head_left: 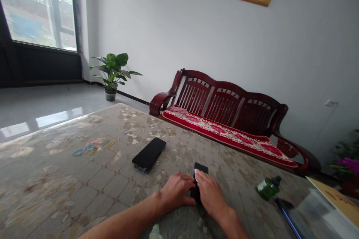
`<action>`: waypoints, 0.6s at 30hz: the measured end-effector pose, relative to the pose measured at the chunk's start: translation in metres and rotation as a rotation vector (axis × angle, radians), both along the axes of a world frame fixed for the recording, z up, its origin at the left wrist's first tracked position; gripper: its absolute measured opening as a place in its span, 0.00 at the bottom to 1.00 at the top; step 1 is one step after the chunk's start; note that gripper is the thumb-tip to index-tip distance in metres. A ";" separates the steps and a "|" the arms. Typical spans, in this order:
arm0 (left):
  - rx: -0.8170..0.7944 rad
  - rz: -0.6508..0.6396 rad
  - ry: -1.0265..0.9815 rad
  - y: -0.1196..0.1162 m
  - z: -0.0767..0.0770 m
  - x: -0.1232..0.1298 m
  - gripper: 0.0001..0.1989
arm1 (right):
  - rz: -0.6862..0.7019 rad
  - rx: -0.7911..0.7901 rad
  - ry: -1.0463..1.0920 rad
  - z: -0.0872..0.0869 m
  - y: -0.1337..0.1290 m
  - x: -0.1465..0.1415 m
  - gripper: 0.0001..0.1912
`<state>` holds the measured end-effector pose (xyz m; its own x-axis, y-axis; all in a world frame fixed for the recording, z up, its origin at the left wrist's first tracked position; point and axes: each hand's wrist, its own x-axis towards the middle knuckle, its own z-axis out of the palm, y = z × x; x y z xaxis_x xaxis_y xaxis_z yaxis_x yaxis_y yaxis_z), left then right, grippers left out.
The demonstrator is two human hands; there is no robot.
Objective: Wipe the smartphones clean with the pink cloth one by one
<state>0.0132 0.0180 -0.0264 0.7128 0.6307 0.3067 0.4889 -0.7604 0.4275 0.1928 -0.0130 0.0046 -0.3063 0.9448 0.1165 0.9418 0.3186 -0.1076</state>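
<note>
A black phone [202, 167] lies lengthwise on the patterned tablecloth between my hands, much of it covered by them. At its left edge, my left hand [177, 191] has its fingers and thumb bent against the side, holding it. Across the top and right side, my right hand [211, 194] lies with outstretched fingers on the dark surface; its thumb is hidden. A pale patch shows at the right fingertips, too small to make out. Left of my hands, a larger black phone [150, 153] rests on another flat, dark item, partly hidden beneath it.
Several coloured rubber bands [89, 148] lie at the table's left. On the right are a green bottle [267, 188], a dark blue-edged object [288, 218] and a clear plastic box [318, 209]. Beyond the table [112, 190] stand a wooden bench [224, 101] and a potted plant [110, 71].
</note>
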 end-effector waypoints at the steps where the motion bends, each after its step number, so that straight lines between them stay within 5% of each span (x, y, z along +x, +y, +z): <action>1: 0.001 -0.001 -0.001 0.000 -0.001 0.000 0.18 | 0.007 0.001 -0.002 0.001 0.001 0.001 0.27; 8: -0.008 -0.002 0.022 0.000 0.003 -0.002 0.19 | -0.073 0.004 -0.029 0.005 0.031 -0.004 0.28; 18: -0.013 0.004 0.007 -0.001 0.005 -0.002 0.17 | 0.000 0.020 0.001 -0.001 0.010 -0.001 0.28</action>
<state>0.0111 0.0167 -0.0213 0.7127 0.6374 0.2931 0.4948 -0.7528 0.4341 0.1914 -0.0029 0.0037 -0.3057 0.9424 0.1358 0.9418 0.3203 -0.1023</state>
